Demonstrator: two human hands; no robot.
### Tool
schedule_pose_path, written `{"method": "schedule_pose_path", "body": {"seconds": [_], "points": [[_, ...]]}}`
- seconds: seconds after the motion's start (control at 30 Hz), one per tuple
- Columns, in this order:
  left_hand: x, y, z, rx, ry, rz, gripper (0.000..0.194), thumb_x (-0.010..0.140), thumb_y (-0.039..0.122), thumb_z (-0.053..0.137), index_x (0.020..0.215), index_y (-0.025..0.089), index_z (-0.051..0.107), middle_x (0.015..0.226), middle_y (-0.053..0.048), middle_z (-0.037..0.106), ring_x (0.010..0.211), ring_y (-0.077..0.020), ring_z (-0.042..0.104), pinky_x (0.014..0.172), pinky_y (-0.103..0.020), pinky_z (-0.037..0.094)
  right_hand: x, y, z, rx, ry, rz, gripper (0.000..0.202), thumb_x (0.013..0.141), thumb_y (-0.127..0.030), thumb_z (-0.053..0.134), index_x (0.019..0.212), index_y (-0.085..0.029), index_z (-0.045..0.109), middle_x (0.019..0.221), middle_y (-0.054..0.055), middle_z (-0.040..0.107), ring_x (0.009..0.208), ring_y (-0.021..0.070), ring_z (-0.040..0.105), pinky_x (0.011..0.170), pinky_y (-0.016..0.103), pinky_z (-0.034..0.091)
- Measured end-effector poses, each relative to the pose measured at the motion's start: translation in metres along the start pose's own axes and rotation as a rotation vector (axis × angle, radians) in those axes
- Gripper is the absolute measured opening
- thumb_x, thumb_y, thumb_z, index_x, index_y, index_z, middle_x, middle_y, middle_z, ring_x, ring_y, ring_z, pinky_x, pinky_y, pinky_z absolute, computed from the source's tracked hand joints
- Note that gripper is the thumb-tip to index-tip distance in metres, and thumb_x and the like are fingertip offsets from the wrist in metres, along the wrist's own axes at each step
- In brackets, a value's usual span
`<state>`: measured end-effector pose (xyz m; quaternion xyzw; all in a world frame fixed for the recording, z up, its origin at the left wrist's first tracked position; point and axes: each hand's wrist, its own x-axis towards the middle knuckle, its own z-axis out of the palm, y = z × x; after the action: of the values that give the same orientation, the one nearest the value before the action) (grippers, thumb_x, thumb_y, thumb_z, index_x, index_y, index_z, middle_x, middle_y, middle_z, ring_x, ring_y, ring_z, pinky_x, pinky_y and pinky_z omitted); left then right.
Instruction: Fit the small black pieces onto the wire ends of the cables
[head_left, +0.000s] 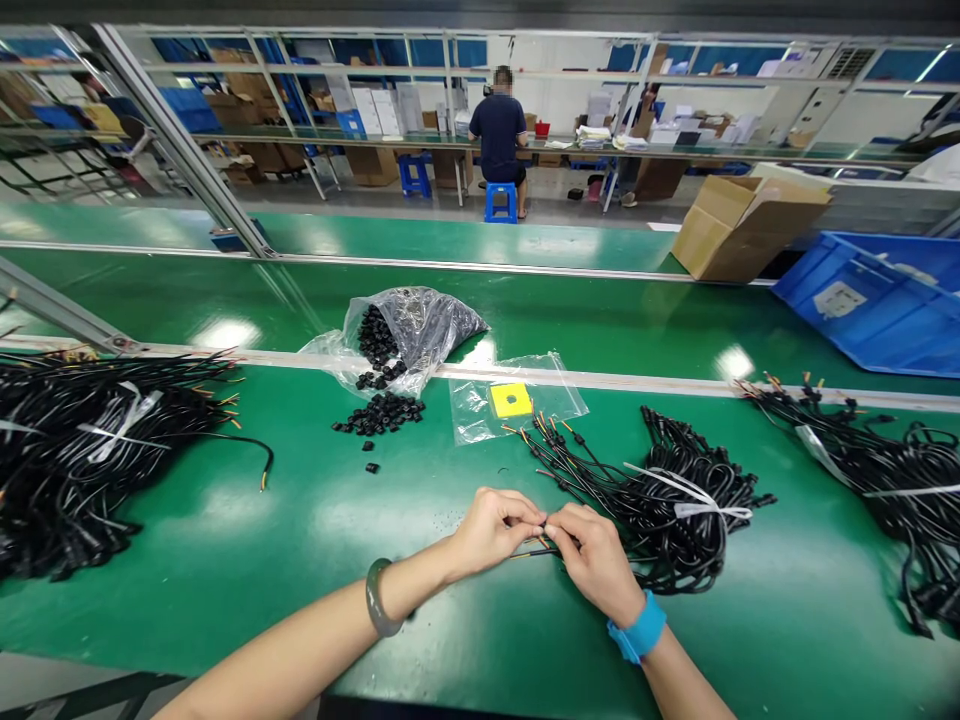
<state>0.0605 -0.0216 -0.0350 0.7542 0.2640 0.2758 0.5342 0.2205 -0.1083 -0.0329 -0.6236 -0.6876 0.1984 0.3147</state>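
Above the green table, my left hand (495,527) and my right hand (595,556) meet fingertip to fingertip, both closed in a pinch. A thin black cable (534,553) with bare coloured wire ends shows just under the fingers, and my right hand appears to grip a cable there. What the left fingertips pinch is tiny and mostly covered. Right beside my right hand lies a bundle of black cables (686,500) tied with a white strip, its orange-tipped ends fanned toward the left. Beyond my left hand sits a pile of small black plastic parts (384,413).
A clear plastic bag (442,325) spills more black parts. Near it lies a zip bag (476,420) with a yellow square (511,400). Cable heaps (82,450) occupy the left, another bundle (862,470) the right. A blue crate (870,310) and carton (724,225) stand behind; a person (499,135) sits far off.
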Motion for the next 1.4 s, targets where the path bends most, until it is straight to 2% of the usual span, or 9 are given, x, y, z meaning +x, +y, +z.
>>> {"method": "schedule_pose_path", "body": {"seconds": [0.13, 0.27, 0.33, 0.53, 0.73, 0.9, 1.23, 1.3, 1.4], "points": [[0.001, 0.003, 0.001, -0.013, -0.012, -0.105, 0.011, 0.073, 0.022, 0.069, 0.075, 0.012, 0.074, 0.078, -0.009, 0.073, 0.068, -0.0169, 0.068, 0.060, -0.022, 0.050, 0.002, -0.002, -0.002, 0.066, 0.021, 0.028, 0.026, 0.094, -0.023, 0.043, 0.076, -0.019, 0.061, 0.070, 0.001, 0.058, 0.069, 0.0140, 0.054, 0.063, 0.025, 0.038], [0.004, 0.005, 0.002, -0.167, 0.022, -0.264, 0.019, 0.070, 0.023, 0.070, 0.083, 0.009, 0.071, 0.074, -0.009, 0.072, 0.067, -0.0178, 0.068, 0.060, -0.023, 0.052, 0.001, -0.003, -0.008, 0.105, 0.050, 0.050, 0.020, 0.093, -0.027, 0.046, 0.085, -0.019, 0.061, 0.074, 0.002, 0.058, 0.069, 0.0141, 0.055, 0.062, 0.025, 0.042], [0.005, 0.005, 0.002, -0.192, 0.023, -0.265, 0.019, 0.068, 0.021, 0.070, 0.083, 0.008, 0.071, 0.075, -0.009, 0.072, 0.068, -0.0177, 0.067, 0.063, -0.024, 0.053, 0.000, -0.002, -0.010, 0.107, 0.065, 0.046, 0.018, 0.093, -0.028, 0.047, 0.089, -0.019, 0.061, 0.077, 0.003, 0.059, 0.071, 0.0148, 0.057, 0.064, 0.025, 0.043], [0.006, 0.006, 0.004, -0.187, 0.025, -0.282, 0.017, 0.067, 0.021, 0.071, 0.080, 0.011, 0.074, 0.076, -0.008, 0.071, 0.063, -0.0159, 0.066, 0.056, -0.022, 0.051, -0.002, 0.001, -0.009, 0.118, 0.049, 0.028, 0.026, 0.095, -0.028, 0.041, 0.079, -0.019, 0.060, 0.073, 0.003, 0.059, 0.069, 0.0153, 0.056, 0.063, 0.026, 0.043], [0.005, 0.009, 0.004, -0.087, 0.027, -0.212, 0.012, 0.067, 0.017, 0.072, 0.077, 0.016, 0.076, 0.074, -0.005, 0.071, 0.062, -0.0138, 0.063, 0.057, -0.021, 0.048, -0.001, 0.001, -0.009, 0.123, 0.029, 0.026, 0.026, 0.094, -0.028, 0.043, 0.076, -0.019, 0.060, 0.069, 0.001, 0.057, 0.065, 0.0139, 0.054, 0.060, 0.025, 0.041], [0.005, 0.010, 0.005, -0.055, 0.015, -0.205, 0.011, 0.067, 0.016, 0.073, 0.078, 0.016, 0.077, 0.071, -0.004, 0.070, 0.060, -0.0126, 0.061, 0.055, -0.019, 0.045, -0.001, 0.001, -0.009, 0.105, 0.030, 0.015, 0.025, 0.094, -0.027, 0.044, 0.076, -0.019, 0.060, 0.069, 0.001, 0.057, 0.065, 0.0135, 0.055, 0.060, 0.024, 0.041], [0.010, 0.007, 0.009, -0.107, 0.004, -0.246, 0.010, 0.068, 0.019, 0.073, 0.076, 0.015, 0.076, 0.070, -0.003, 0.070, 0.063, -0.0145, 0.064, 0.059, -0.021, 0.050, 0.001, 0.000, -0.011, 0.082, 0.047, -0.002, 0.025, 0.093, -0.027, 0.044, 0.075, -0.019, 0.059, 0.068, 0.001, 0.057, 0.063, 0.0135, 0.055, 0.058, 0.024, 0.042], [0.013, 0.005, 0.010, -0.211, 0.018, -0.265, 0.015, 0.068, 0.020, 0.073, 0.081, 0.013, 0.074, 0.072, -0.004, 0.070, 0.065, -0.0139, 0.064, 0.061, -0.022, 0.051, 0.001, -0.001, -0.011, 0.078, 0.091, 0.002, 0.024, 0.094, -0.027, 0.043, 0.077, -0.019, 0.059, 0.071, 0.002, 0.059, 0.066, 0.0140, 0.056, 0.060, 0.025, 0.044], [0.018, 0.004, 0.009, -0.358, 0.067, -0.243, 0.041, 0.062, 0.018, 0.077, 0.103, 0.013, 0.067, 0.082, -0.004, 0.068, 0.070, -0.0123, 0.063, 0.064, -0.021, 0.052, 0.002, -0.002, -0.011, 0.043, 0.202, 0.006, 0.020, 0.093, -0.027, 0.044, 0.084, -0.019, 0.060, 0.078, 0.004, 0.061, 0.072, 0.0151, 0.058, 0.065, 0.026, 0.046]]}}
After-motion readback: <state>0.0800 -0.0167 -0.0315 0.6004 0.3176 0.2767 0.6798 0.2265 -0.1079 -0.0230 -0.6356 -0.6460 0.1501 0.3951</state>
